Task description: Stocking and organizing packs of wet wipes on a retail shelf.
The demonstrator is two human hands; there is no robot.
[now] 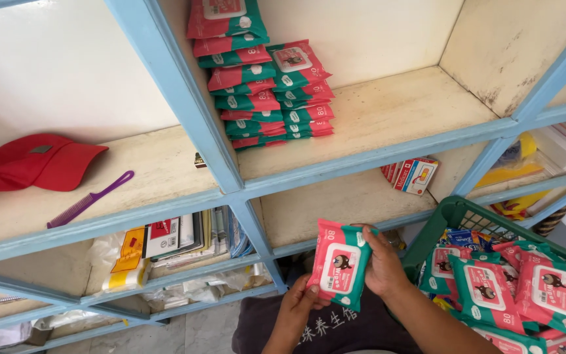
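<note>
Fingers point(369, 237) of the right hand point(382, 265) curl over the top edge of a soft pack of wipes point(342, 263), and the left hand point(301, 298) pinches its bottom corner, so both hands are closed on the one pack. It sits upright between them, low in the middle of the view, in front of the shelf point(361, 118), with its front turned up so the picture side shows. That front is pink and green with a white flap in the middle and a small dark cartoon on it. Just to the right is a green basket point(450, 216) full of the same kind of packs point(532, 288), lying loose on top of each other. Up on the shelf, more of these packs stand in two neat stacks point(263, 85) against the blue post point(185, 98), lying flat so they do not slide. One cubby down there is a small red and white box point(414, 174). Over on the left shelf rest a red cap point(37, 162) and a purple comb point(90, 198), well apart from the hands.
</note>
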